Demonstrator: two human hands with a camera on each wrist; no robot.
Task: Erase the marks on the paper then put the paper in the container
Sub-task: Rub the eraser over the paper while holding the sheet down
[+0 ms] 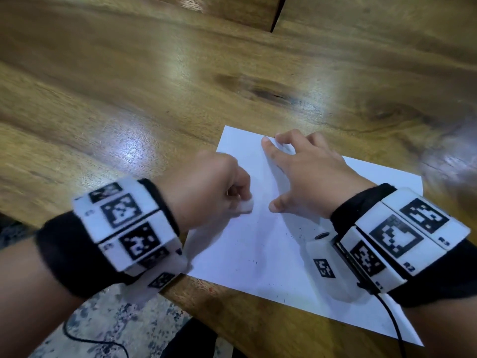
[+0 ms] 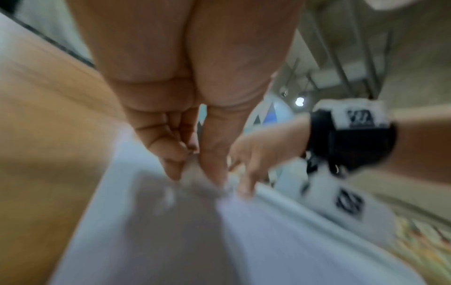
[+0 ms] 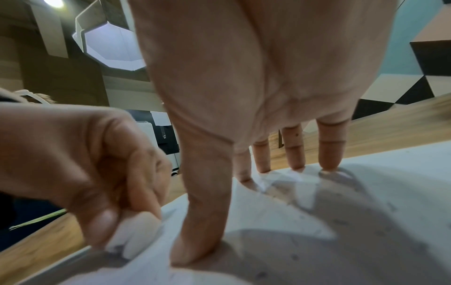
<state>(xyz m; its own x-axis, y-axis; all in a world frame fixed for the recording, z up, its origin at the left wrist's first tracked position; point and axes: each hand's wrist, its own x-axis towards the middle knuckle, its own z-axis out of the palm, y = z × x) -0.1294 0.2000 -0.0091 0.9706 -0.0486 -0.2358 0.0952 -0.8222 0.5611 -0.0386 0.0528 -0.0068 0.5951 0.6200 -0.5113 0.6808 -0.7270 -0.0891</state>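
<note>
- On the wooden table (image 1: 129,86), near its front edge, the paper (image 1: 271,249) lies flat, a plain white sheet set at a slant.
- Left hand (image 1: 209,187): fingers curled tight, thumb and fingertips pinching a small white eraser (image 1: 246,205) whose lower end touches the sheet near its left edge. The right wrist view shows the eraser (image 3: 136,233) as a soft, rounded block, greyed at the tip.
- Right hand (image 1: 309,174): fingers spread and straight, their tips and the thumb pressed down on the sheet to pin it; the fingertips (image 3: 328,164) make small dents and shadows in the thin paper.
- Step in hand, as I judge it: erasing, with the right hand bracing the sheet. Blur around the left hand fits a rubbing stroke.
- Small dark specks (image 1: 291,236) dot the sheet's lower half, likely eraser crumbs or faint pencil traces; I cannot tell which. No bold marks show, so erasing looks far along.
- Next move calls for short, light strokes away from the pinning fingers, since thin paper buckles or tears if rubbed toward a loose edge; then brushing off crumbs.
- No container shows in any view, so it must be found before the sheet is lifted.
- Table surface is glossy, grained wood with dark knots; the sheet should slide easily on it.
</note>
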